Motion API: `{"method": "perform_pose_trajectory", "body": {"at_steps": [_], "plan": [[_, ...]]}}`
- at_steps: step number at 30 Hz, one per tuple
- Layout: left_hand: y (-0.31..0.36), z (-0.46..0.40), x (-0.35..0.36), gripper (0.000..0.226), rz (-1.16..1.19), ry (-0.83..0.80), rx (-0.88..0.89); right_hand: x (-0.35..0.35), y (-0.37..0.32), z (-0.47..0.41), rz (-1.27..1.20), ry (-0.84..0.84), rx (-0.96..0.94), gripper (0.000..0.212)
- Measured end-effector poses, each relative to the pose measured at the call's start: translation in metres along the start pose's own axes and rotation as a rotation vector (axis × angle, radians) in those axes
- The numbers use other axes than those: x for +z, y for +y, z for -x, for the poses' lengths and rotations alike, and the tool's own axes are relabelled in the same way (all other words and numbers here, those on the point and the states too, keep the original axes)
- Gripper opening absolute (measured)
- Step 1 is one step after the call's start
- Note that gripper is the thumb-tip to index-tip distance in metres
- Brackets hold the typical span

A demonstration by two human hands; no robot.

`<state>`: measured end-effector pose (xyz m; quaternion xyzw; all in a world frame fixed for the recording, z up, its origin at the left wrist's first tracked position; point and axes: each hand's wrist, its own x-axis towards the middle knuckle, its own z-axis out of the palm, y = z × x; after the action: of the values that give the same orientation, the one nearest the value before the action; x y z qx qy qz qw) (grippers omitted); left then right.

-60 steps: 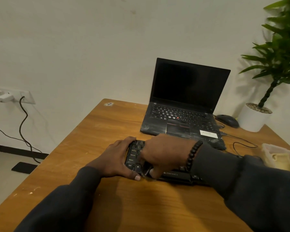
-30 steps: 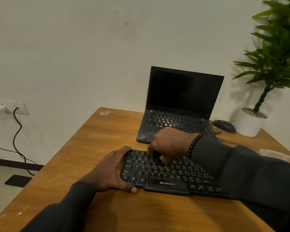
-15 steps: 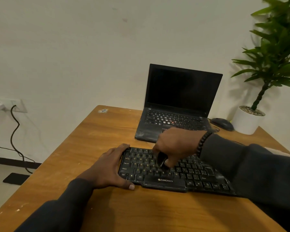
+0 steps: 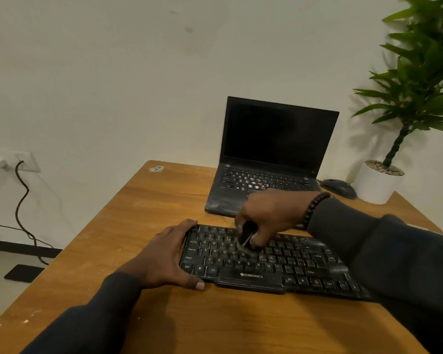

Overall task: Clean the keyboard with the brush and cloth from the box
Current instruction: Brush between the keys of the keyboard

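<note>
Wooden table point(image 4: 149, 215) against a plain pale wall point(image 4: 113, 80), dimly lit.

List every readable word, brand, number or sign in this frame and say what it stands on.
"ZEBRONICS": front edge of the keyboard, below the space bar.
"Ctrl", "Alt", "Shift", "Caps Lock": its left-hand keys.
Letters such as "Q W E R", "C V B N M": its key rows; the other legends are blurred.
Laptop key legends: too small to read.
Sticker at the far table corner: unreadable.
</note>
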<state>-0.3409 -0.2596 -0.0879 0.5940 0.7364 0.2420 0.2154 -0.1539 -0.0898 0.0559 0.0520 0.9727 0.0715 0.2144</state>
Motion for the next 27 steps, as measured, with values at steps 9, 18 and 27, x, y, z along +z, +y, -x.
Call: {"method": "perform_pose_trajectory", "body": {"at_steps": [9,18,27], "plan": [[0.0,0.0,0.001,0.138,0.007,0.0,-0.002,0.011,0.026,-0.009,0.11,0.058,0.153,0.035],[-0.001,0.0,0.001,0.138,0.003,0.001,-0.007,0.007,0.023,-0.012,0.183,0.038,0.137,0.03],[-0.001,0.0,0.001,0.136,0.001,0.007,0.01,-0.01,-0.004,-0.001,0.102,-0.038,-0.034,0.036]]}}
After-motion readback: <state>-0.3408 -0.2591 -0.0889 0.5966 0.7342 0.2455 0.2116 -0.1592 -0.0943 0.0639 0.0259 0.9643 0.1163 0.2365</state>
